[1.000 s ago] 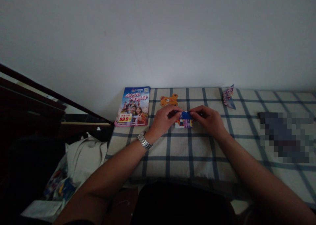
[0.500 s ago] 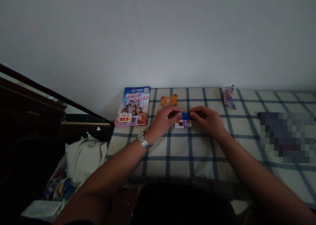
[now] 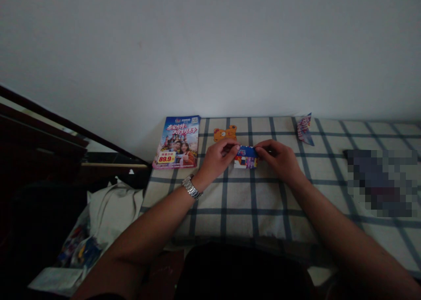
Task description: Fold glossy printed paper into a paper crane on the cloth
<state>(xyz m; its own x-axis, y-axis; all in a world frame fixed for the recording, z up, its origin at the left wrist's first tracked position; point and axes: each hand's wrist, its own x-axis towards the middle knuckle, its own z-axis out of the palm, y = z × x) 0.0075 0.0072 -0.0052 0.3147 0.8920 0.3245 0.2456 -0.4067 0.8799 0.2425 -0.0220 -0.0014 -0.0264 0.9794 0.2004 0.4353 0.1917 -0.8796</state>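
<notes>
Folded leaflet near brochure marked 89.9

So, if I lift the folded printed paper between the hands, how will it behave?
The folded printed paper looks thin, so it is probably light and floppy. Its fold may spring open if the left hand and right hand release it.

The only view comes from a camera worn on the person's head, looking forward and down across the desk toward a white wall, which fills the upper half of the frame. It sits close above the near edge, with the left hand and right hand just below the frame's centre, on either side of a folded printed card.
</notes>
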